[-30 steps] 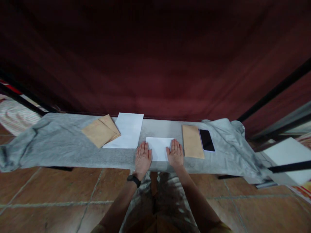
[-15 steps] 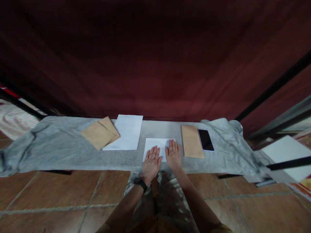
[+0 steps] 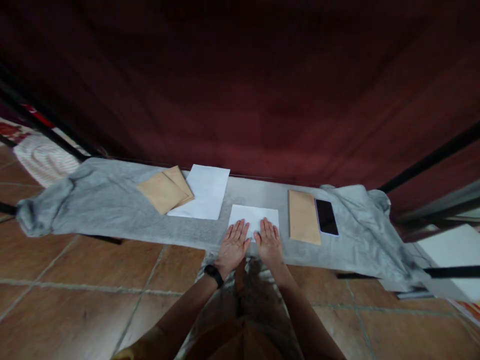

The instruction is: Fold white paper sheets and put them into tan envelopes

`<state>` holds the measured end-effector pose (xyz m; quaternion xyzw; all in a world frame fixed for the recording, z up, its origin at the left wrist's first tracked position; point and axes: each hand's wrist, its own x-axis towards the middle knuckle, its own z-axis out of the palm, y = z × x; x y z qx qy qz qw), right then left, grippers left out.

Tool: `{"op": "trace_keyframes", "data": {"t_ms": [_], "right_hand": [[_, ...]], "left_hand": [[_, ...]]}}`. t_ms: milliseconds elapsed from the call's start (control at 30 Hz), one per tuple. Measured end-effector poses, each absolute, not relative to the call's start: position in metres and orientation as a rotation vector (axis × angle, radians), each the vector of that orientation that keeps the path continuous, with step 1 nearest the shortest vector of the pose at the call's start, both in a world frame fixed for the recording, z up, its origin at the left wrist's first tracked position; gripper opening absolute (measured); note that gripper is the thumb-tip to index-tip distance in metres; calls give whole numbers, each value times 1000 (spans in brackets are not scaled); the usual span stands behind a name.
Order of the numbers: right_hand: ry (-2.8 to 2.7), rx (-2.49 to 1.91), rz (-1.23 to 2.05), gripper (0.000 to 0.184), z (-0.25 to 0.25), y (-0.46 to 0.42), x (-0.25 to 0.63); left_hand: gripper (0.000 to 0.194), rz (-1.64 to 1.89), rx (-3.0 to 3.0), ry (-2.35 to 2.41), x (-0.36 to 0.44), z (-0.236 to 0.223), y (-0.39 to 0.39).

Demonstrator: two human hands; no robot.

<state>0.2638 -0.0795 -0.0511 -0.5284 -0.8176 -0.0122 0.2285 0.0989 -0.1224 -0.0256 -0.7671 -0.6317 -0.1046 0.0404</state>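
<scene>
A folded sheet of white paper lies flat on the grey cloth in front of me. My left hand, with a black band on its wrist, rests palm down on the paper's near left part, fingers stretched out. On the near right part lies my right hand, also flat with its fingers extended. Both thumbs point toward each other, a small gap between them. The hands cover the paper's near edge. Just right of my right hand is a stack of brown envelopes.
A dark phone lies beside the envelope stack. To the left, more brown envelopes overlap a larger stack of white paper. The grey cloth covers a narrow table. A dark red curtain hangs behind it.
Both hands have slid slightly toward me over the paper, leaving more of its far part bare. The camera view has tilted a little.
</scene>
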Motion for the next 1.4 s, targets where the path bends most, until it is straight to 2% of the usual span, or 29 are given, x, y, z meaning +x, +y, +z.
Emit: {"op": "trace_keyframes", "data": {"t_ms": [467, 967, 1400], "right_hand": [[-2182, -1530, -162, 61, -54, -95, 294], [-2304, -1465, 100, 52, -41, -54, 254], [-2316, -1463, 12, 51, -44, -57, 255]], "left_hand": [[64, -333, -2384, -1937, 93, -20, -131], [57, -370, -2364, -2002, 95, -17, -130], [55, -437, -2418, -2036, 123, -25, -56]]}}
